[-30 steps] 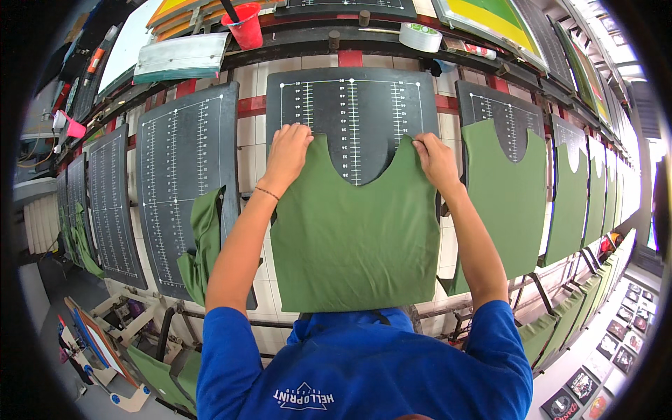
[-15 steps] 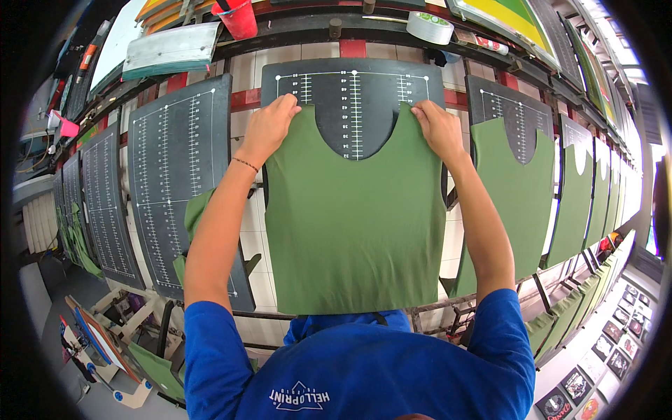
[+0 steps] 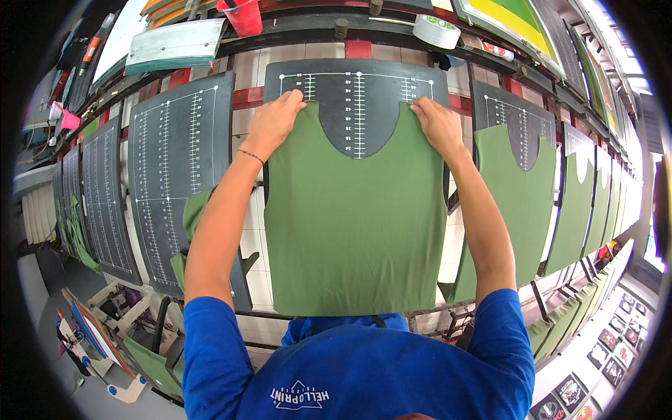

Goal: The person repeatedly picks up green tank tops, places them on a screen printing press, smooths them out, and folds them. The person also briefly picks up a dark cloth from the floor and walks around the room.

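Observation:
A green cut shirt panel with a scooped neckline lies spread over a dark board marked with white ruler lines. My left hand pinches the tip of its left shoulder strip, near the board's upper left. At the opposite shoulder tip, my right hand has thumb and fingers closed on the cloth. Both arms reach forward along the panel's sides. The neckline edge rests close against the board, and the lower hem hangs at the end nearest my body.
To the right, another board carries a green panel, with several more beyond it. The left-hand board shows its markings, and green cloth hangs at its edge. A tape roll and red cup sit on the far rail.
The neckline's right edge, earlier lifted with a dark gap under it, now lies flatter on the board. My hands still pinch the same shoulder tips. The view has shifted slightly.

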Available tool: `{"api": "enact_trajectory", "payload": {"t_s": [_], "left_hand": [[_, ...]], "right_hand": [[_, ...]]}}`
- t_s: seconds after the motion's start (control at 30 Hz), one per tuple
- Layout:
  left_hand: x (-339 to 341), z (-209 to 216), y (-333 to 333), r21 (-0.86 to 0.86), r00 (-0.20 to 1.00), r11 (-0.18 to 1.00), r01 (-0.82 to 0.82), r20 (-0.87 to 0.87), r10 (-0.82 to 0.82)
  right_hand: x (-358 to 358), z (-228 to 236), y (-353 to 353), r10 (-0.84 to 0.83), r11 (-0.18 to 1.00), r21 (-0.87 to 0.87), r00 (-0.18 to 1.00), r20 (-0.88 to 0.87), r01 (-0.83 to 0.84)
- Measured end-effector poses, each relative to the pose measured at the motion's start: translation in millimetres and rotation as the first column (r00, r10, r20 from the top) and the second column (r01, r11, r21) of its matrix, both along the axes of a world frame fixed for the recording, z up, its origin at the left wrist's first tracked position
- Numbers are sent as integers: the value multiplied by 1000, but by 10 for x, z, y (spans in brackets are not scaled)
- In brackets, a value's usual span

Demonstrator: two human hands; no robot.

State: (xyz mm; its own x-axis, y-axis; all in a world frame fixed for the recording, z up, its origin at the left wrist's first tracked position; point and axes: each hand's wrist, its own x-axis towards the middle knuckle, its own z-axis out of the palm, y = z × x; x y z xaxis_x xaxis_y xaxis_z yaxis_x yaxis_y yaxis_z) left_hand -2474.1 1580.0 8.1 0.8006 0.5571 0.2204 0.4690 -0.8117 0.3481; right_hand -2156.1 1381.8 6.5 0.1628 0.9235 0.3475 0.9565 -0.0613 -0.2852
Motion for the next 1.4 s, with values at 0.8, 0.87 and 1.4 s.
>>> {"api": "enact_trajectory", "payload": {"t_s": [0.8,0.87,1.4], "left_hand": [[-3073,98,-3704,-889,772,190,-416,-235,591],[-3159,89,-3744,-899,780,178,-399,-231,582],[-3138,25,-3702,-939,809,192,-286,-129,574]], "right_hand": [[-1819,154,-4357,-768,631,-776,142,-624,-1],[-1889,182,-4484,-753,656,-743,190,-631,133],[-1880,591,-4079,-703,680,-607,600,-381,411]]}}
